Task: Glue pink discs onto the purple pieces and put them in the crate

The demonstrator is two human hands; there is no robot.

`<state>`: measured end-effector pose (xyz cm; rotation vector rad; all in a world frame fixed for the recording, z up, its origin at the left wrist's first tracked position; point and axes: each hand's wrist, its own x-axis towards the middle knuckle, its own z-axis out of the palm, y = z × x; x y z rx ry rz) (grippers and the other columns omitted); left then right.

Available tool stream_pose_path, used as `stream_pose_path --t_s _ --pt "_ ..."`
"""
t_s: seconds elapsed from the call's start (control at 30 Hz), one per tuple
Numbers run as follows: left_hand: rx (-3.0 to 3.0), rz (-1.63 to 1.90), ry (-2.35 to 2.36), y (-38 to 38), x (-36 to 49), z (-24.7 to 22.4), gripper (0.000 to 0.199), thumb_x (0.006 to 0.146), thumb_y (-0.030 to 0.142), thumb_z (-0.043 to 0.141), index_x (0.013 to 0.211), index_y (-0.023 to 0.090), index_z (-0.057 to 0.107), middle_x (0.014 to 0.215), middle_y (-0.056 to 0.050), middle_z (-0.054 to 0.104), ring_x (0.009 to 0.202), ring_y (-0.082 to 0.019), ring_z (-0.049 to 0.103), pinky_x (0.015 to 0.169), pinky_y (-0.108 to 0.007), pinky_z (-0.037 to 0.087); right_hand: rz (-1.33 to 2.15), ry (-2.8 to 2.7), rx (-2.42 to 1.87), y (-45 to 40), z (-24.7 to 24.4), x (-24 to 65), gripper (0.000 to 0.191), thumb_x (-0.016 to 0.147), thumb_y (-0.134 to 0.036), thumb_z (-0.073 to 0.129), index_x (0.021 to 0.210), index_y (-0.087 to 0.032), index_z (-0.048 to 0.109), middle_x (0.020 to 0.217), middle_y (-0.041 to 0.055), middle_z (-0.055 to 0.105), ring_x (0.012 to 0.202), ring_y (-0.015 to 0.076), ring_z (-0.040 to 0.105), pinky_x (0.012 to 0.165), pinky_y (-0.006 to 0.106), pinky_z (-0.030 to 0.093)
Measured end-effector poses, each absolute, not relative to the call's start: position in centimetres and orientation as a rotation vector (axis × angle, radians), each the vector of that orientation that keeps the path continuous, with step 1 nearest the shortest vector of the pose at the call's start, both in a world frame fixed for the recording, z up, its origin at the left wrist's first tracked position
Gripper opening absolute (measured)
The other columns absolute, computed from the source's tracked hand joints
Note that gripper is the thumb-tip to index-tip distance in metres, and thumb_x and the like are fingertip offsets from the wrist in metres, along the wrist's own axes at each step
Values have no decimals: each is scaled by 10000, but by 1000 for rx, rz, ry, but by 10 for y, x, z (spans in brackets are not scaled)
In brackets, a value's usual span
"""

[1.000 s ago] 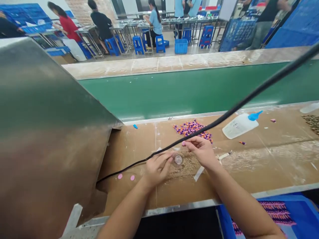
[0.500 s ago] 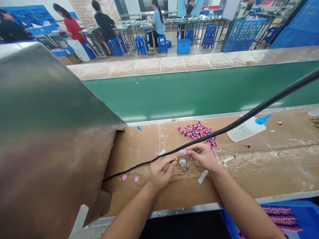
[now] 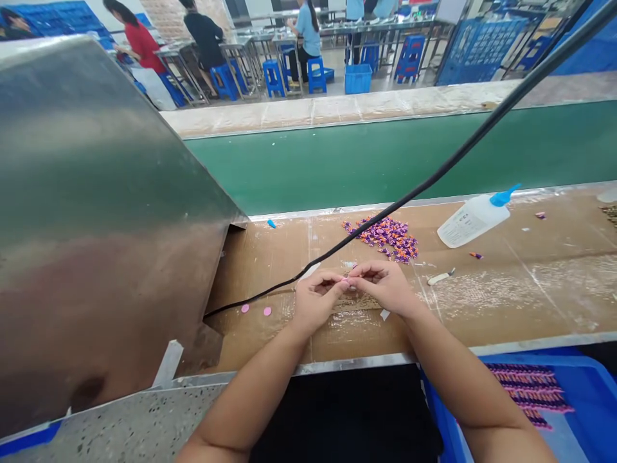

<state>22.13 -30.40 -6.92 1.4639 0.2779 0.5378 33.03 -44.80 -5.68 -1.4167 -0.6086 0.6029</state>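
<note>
My left hand (image 3: pixel 315 299) and my right hand (image 3: pixel 383 286) meet over the cardboard worktop, thumbs and forefingers pinched together. Between the fingertips shows a bit of a small pink disc (image 3: pixel 346 280), mostly covered by the fingers. The small round shiny dish below them is largely hidden by the hands. Just beyond my right hand lies a heap of small purple and orange pieces (image 3: pixel 393 238). Two more pink discs, one on the left (image 3: pixel 245 308) and its neighbour (image 3: pixel 267 311), lie flat to the left of my left hand.
A black cable (image 3: pixel 366 225) crosses above the worktop. A white bottle with a blue nozzle (image 3: pixel 467 222) lies at the right, near a small pale-handled tool (image 3: pixel 441 277). A metal housing (image 3: pixel 110 225) stands left; a blue tray (image 3: pixel 590 399) of pieces sits lower right.
My hands have come together; the pink disc in my right fingers has moved left to my left fingertips. The dish between the hands has become mostly covered. The camera view has shifted.
</note>
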Motion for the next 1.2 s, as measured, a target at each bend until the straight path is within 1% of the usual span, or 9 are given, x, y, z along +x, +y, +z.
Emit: stream_pose_path --t_s 0.13,0.33,0.43,0.5,0.6,0.73,0.97,1.1,1.2 --pt "1471 513 288 -303 219 -65 614 855 776 840 769 168 822 691 -75 729 599 -150 659 592 -256 584 568 -646 -1454 -446 -59 326 441 750 -661 978 811 -239 867 785 55 821 692 196 745 663 339 657" --pt "1413 475 245 -303 216 -62 579 907 740 816 879 163 854 849 -109 799 661 -162 701 645 -286 647 574 -540 -1468 -444 -66 326 489 703 -672 1002 849 -231 849 829 70 828 733 219 783 674 357 693" --pt "1354 467 254 -303 218 -65 499 836 660 926 871 167 856 894 -119 822 682 -157 729 650 -266 659 573 -562 -1463 -446 -66 326 489 741 -685 976 862 -233 835 862 79 838 776 238 809 734 386 715" --pt "1273 438 309 -303 220 -67 537 778 672 964 847 154 842 863 -125 820 694 -171 756 662 -267 674 537 -592 -1477 -448 -66 327 482 803 -699 926 903 -237 831 903 89 850 814 248 825 775 401 721" --pt "1105 361 415 -302 221 -68 637 678 712 1007 838 130 802 878 -152 826 738 -217 806 698 -293 704 478 -639 -1519 -456 -67 331 456 928 -684 813 1042 -243 801 974 100 866 838 237 832 758 382 708" --pt "978 263 472 -297 218 -64 627 566 618 1092 791 120 784 884 -148 830 748 -202 814 701 -239 692 414 -663 -1585 -470 -71 343 424 980 -607 778 1205 -252 722 996 82 877 870 222 846 749 342 692" --pt "868 266 436 -287 216 -66 544 530 502 1132 795 150 814 886 -90 830 760 -137 788 730 -185 668 194 -794 -1783 -479 -68 355 282 1004 -521 770 1031 -263 881 925 76 866 816 244 831 721 365 686" --pt "838 243 426 -288 216 -65 560 583 563 1100 798 153 786 769 -53 791 662 -127 754 639 -184 642 89 -1008 -1873 -479 -64 356 184 1032 -384 726 1045 -283 879 1008 68 871 890 242 819 838 391 688" --pt "846 212 436 -288 216 -64 564 603 566 1092 822 142 792 754 -57 783 646 -129 744 632 -198 641 61 -1158 -1945 -479 -64 357 178 1036 -301 686 1077 -269 857 1017 64 863 855 223 799 848 384 685"
